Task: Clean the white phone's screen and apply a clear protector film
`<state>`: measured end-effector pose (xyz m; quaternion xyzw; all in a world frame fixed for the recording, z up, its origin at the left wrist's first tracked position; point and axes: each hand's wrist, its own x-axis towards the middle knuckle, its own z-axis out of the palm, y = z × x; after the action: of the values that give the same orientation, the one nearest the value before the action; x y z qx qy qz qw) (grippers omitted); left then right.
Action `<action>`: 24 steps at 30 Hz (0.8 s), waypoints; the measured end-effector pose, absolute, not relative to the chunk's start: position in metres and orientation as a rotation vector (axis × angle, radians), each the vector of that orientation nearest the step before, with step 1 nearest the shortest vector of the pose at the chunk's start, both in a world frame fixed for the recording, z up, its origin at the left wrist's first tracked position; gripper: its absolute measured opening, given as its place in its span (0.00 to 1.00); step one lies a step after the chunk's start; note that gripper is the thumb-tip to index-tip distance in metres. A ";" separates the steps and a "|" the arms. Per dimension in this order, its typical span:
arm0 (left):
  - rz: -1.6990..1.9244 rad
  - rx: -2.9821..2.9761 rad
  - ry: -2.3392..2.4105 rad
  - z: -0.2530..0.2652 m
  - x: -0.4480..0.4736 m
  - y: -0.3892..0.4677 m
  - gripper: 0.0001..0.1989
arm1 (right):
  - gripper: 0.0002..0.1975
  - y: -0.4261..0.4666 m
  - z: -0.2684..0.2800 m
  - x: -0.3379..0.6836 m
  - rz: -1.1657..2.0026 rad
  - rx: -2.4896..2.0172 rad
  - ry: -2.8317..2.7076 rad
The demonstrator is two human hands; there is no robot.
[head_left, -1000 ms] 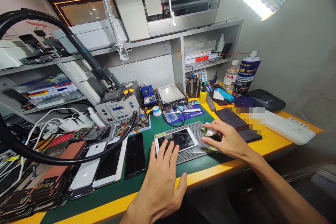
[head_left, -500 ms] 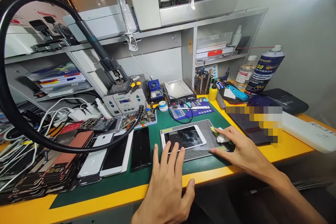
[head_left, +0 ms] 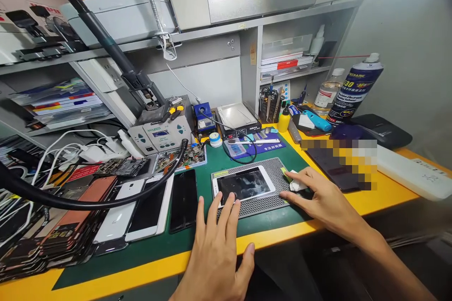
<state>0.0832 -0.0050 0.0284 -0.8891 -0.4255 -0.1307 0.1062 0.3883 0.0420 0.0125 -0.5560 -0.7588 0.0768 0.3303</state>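
Note:
A white-framed smartphone [head_left: 243, 183] lies screen up on a grey perforated pad [head_left: 278, 174]. Cloudy smears show on its dark glass. My left hand [head_left: 219, 240] is open, palm down, with fingers spread and fingertips at the phone's near left edge. At the pad's right end, my right hand [head_left: 318, 193] curls around a crumpled white tissue [head_left: 297, 184], thumb and index finger on either side of it. Its other fingers are mostly hidden. A yellow-green piece shows by the index fingertip. Beside the pad on the left lies a black phone [head_left: 183, 200].
White phones [head_left: 150, 209] and a stack of phone parts [head_left: 70, 225] fill the left. A black flexible arm [head_left: 141, 202] loops over them. A rework station [head_left: 158, 131], spray can [head_left: 355, 89] and clear bottle [head_left: 328, 94] stand behind. A dark phone [head_left: 332, 167] lies right.
The camera view has shifted slightly, so the bench appears a little lower and further left. Both hands and the phone keep nearly the same places relative to one another.

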 end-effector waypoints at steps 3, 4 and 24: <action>-0.379 -2.592 -1.262 0.027 0.081 -0.005 0.35 | 0.26 0.042 0.013 0.385 0.176 -1.458 -1.985; -0.381 -2.585 -1.266 0.027 0.080 -0.005 0.35 | 0.26 0.042 0.013 0.384 0.168 -1.459 -1.982; -0.479 -2.516 -1.263 0.018 0.080 -0.001 0.35 | 0.20 0.042 0.013 0.374 0.240 -1.462 -1.941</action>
<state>0.0795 -0.0013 0.0185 -0.8721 -0.4378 -0.1660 0.1424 0.3737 0.0419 0.0134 -0.5625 -0.7468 0.0922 0.3427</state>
